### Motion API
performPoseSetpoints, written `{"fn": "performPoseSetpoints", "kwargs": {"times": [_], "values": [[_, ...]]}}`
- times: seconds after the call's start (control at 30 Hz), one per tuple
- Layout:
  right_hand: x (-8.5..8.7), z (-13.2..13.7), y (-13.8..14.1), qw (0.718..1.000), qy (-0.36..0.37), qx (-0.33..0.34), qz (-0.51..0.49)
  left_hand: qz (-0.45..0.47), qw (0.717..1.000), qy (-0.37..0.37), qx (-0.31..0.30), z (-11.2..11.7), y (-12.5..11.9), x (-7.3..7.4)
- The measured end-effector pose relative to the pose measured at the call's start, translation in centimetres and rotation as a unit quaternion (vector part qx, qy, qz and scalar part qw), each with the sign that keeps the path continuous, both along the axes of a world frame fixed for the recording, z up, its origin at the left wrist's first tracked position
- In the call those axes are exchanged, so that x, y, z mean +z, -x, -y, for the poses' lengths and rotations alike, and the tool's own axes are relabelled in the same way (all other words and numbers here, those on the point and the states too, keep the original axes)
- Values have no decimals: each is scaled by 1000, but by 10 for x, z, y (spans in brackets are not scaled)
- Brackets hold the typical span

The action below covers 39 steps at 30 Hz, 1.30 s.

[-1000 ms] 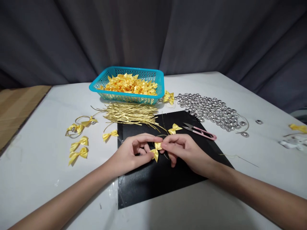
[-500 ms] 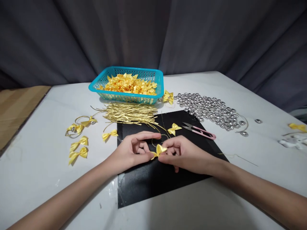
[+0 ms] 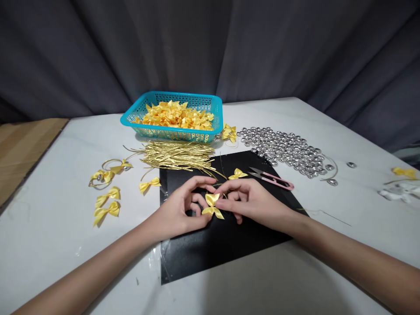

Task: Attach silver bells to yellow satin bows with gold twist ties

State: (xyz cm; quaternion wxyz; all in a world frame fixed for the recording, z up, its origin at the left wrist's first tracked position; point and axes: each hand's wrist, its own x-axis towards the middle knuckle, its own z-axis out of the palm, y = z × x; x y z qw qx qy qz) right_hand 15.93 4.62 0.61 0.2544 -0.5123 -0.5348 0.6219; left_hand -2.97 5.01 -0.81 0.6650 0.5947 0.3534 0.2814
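Pinches a yellow satin bow [image 3: 212, 200] over the black mat [image 3: 210, 258] in the nearly closed right hand [image 3: 252, 201]; touches it with the thumb of the loosely curled left hand [image 3: 177, 210], unclear whether gripping. Holds it flatter than moments ago, making both halves reachable.

Your bare arms [image 3: 108, 267] reach forward; your left grip [image 3: 182, 208] and right grip [image 3: 257, 200] nearly meet, fingers [image 3: 231, 204] bent.
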Motion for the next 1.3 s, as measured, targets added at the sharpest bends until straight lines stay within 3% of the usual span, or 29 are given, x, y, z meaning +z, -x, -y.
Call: {"fn": "performPoseSetpoints", "kwargs": {"times": [0.17, 0.33, 0.5, 0.67, 0.8, 0.87, 1.03, 1.2, 1.3], "values": [[-7, 2, 2, 999, 30, -9, -39, -6, 1000, -16, -24, 1, 1, 0], [-2, -1, -2, 999, 4, -40, -27, -17, 1000, -23, -13, 0, 6, 5], [24, -9, -16, 988, -108, -109, 30, -56, 997, -49, 14, -5, 15, 8], [54, -3, -27, 967, -228, -108, 27, -81, 993, -69, 45, -5, 12, 0], [73, 4, -31, 924, -346, -162, 5, -84, 994, -59, 32, -5, 9, 0], [81, 6, -34, 909, -370, -191, 10, -90, 994, -51, 22, -6, 9, 3], [81, 10, -31, 932, -334, -142, 1, -43, 998, -6, 53, -4, 10, 9], [41, 13, -12, 983, -162, -83, -20, -3, 996, 23, 81, 2, 8, 14], [19, 15, -3, 993, -68, -87, -41, 21, 996, 33, 83, 5, 7, 13]]}}
